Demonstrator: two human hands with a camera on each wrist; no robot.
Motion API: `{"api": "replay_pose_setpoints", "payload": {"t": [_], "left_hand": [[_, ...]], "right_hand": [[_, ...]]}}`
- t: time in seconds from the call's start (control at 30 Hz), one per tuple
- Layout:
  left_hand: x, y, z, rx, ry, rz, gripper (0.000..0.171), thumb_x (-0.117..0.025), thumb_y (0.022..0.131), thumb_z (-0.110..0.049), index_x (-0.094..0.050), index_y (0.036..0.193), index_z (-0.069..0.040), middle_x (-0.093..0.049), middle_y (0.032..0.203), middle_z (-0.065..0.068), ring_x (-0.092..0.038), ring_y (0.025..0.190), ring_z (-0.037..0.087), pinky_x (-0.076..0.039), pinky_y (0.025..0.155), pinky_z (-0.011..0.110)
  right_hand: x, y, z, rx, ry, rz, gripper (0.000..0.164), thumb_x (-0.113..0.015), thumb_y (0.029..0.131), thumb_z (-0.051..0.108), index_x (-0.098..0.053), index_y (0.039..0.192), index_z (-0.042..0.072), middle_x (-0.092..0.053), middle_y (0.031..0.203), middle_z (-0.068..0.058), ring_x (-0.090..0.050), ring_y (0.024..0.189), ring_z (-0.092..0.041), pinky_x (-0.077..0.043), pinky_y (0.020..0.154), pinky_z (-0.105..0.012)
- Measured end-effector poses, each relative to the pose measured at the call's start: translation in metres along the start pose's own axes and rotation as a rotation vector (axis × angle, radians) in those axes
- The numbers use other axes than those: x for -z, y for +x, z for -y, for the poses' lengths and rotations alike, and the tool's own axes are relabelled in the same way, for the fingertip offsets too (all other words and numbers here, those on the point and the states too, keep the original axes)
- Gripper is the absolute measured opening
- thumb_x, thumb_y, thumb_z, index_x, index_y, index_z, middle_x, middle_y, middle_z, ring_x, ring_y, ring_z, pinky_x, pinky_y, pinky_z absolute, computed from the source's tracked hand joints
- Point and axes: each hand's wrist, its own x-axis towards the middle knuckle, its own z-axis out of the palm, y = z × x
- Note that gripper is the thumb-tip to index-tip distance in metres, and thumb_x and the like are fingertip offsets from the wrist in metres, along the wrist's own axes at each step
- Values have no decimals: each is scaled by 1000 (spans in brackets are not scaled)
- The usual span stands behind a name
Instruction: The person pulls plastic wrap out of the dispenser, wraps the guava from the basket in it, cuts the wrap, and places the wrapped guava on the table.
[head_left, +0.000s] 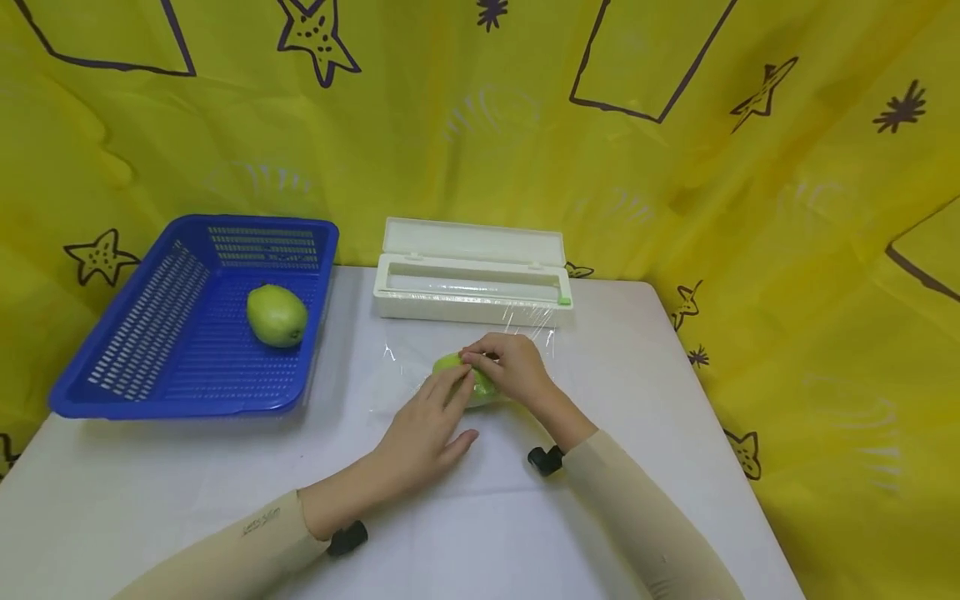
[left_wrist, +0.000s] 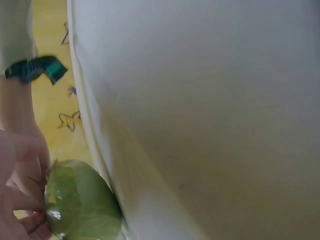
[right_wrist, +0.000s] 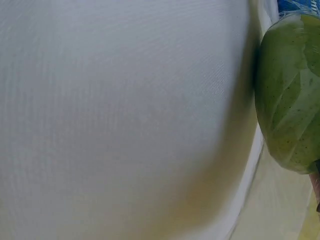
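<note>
A green oval fruit (head_left: 487, 390), wrapped in clear cling film (head_left: 401, 362), lies on the white table in front of the film box. Creases and shine of the film show across the fruit (left_wrist: 82, 200) in the left wrist view, and on its speckled side (right_wrist: 290, 95) in the right wrist view. My left hand (head_left: 423, 433) rests its extended fingertips on the fruit's top, thumb held apart. From the other side my right hand (head_left: 517, 367) pinches the film over the fruit between thumb and fingers. Both hands partly cover the fruit in the head view.
A white cling film box (head_left: 472, 310) stands at the back with its lid (head_left: 472, 240) up and film drawn out over its front. To the left, a blue plastic basket (head_left: 187, 408) holds another green fruit (head_left: 277, 316). A yellow patterned curtain (head_left: 420, 125) hangs behind the table.
</note>
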Motion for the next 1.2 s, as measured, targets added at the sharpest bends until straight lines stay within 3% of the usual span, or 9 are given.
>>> {"api": "replay_pose_setpoints", "payload": {"t": [0.23,0.4,0.57,0.8,1.0,1.1,1.2], "left_hand": [[-1,14,7,110,-155,-39,61,-72,90,-29,-43,134,0,-38,142,14,-41,132,27,-52,98,41],[-5,21,14,151,-173,-23,66,-73,91,-33,-39,136,0,-37,143,13,-43,131,26,-47,106,41],[-12,28,17,178,-200,5,76,-74,89,-41,-32,139,0,-37,144,17,-42,134,29,-41,111,44],[-16,32,25,275,-286,17,89,-79,85,-42,-21,146,-12,-42,148,17,-50,130,32,-50,98,49],[-15,33,29,294,-297,93,122,-77,82,-54,7,160,-14,-33,157,23,-34,144,39,-40,109,56],[-14,35,32,313,-270,136,114,-75,83,-55,-7,160,-8,-30,157,26,-26,148,41,-34,112,59],[-13,37,35,319,-245,153,98,-74,83,-56,-28,153,-5,-35,155,25,-24,149,40,-32,114,59]], "right_hand": [[-3,-2,-3,25,-9,-63,14,-72,92,22,-80,95,11,-77,94,0,-74,87,-16,-59,72,-25],[-3,-3,-4,20,7,-54,15,-71,93,21,-79,96,9,-77,95,-2,-74,88,-17,-58,71,-22],[-3,-3,-4,33,12,-69,13,-71,92,19,-79,96,9,-77,95,-2,-73,87,-17,-58,71,-24],[-4,-5,-1,79,-6,-58,11,-73,90,19,-80,97,12,-77,92,1,-72,84,-13,-55,71,-29],[2,-8,0,41,29,-16,17,-67,96,20,-78,106,11,-77,102,-1,-73,97,-17,-57,82,-34],[7,-13,3,55,15,-86,22,-58,101,17,-73,116,10,-75,109,-2,-70,106,-20,-55,92,-38],[10,-25,8,143,-76,-255,22,-55,100,9,-72,114,9,-74,110,-3,-65,107,-24,-51,94,-39]]}}
